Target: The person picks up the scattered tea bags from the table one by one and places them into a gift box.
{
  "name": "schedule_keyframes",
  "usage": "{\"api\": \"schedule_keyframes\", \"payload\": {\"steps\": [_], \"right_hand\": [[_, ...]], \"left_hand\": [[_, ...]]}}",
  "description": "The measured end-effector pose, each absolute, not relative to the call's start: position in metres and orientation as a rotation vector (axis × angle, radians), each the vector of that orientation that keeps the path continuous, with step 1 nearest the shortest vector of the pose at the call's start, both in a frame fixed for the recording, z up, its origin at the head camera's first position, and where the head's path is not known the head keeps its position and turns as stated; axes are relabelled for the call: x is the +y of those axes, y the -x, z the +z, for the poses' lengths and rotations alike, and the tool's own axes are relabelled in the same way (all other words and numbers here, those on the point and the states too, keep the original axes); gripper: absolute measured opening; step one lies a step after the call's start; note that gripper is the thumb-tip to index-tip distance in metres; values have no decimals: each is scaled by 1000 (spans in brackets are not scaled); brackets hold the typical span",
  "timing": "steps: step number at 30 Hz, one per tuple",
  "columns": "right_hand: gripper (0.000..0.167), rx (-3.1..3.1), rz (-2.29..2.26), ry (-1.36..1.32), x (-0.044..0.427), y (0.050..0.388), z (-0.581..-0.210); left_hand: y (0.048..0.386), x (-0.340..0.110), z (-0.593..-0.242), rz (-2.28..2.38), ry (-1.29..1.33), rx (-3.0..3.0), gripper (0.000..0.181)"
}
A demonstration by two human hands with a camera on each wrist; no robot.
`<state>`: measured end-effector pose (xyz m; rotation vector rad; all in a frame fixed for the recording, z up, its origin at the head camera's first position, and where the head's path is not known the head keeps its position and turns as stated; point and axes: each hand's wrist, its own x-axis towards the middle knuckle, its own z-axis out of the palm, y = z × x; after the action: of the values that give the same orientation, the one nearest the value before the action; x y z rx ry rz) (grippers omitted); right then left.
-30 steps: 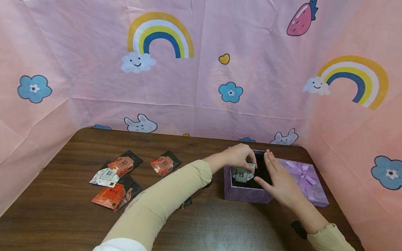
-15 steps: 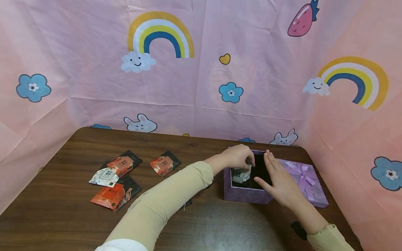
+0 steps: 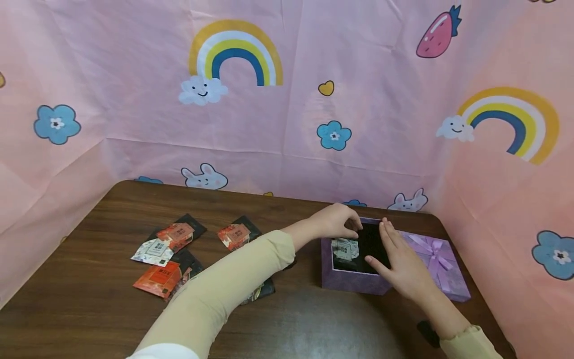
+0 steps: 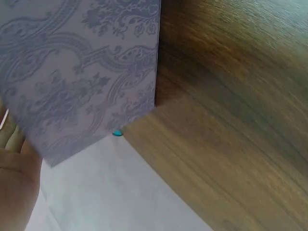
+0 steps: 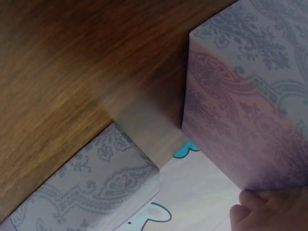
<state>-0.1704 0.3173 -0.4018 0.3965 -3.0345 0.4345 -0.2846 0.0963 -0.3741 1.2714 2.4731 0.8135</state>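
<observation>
A purple patterned box (image 3: 354, 282) stands open-topped at the table's right, with a dark lining. Inside, at its left, lies a black-and-white printed sachet (image 3: 345, 250). My left hand (image 3: 335, 222) hovers over the box's back left part, thumb and fingers bent with a gap between them, apart from the sachet. My right hand (image 3: 403, 267) rests along the box's right rim, fingers straight and thumb spread toward the inside. In the left wrist view, part of the left hand (image 4: 19, 185) shows beside the box wall; in the right wrist view, right fingertips (image 5: 269, 211) show at the box's edge.
The purple lid (image 3: 455, 279) with a ribbon bow lies right of the box. Several overlapping sachets (image 3: 161, 279) lie at the left. An orange-and-black sachet (image 3: 235, 235) sits farther in; a dark one (image 3: 264, 290) is partly behind the left arm. Printed cloth hangs behind.
The left hand has let go of the sachet and lifted slightly up and left. The sachet, tilted in the fingers earlier, now lies in the box's left part. The right hand stays on the rim.
</observation>
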Motion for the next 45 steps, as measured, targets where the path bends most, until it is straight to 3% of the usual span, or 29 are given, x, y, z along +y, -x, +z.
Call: {"api": "schedule_keyframes", "payload": {"steps": [22, 45], "right_hand": [[94, -2993, 458, -424, 319, 171, -405], [93, -2994, 457, -426, 317, 169, -403]], "left_hand": [[270, -23, -351, 1094, -1145, 2544, 24], [267, -152, -395, 1321, -619, 2750, 29]]}}
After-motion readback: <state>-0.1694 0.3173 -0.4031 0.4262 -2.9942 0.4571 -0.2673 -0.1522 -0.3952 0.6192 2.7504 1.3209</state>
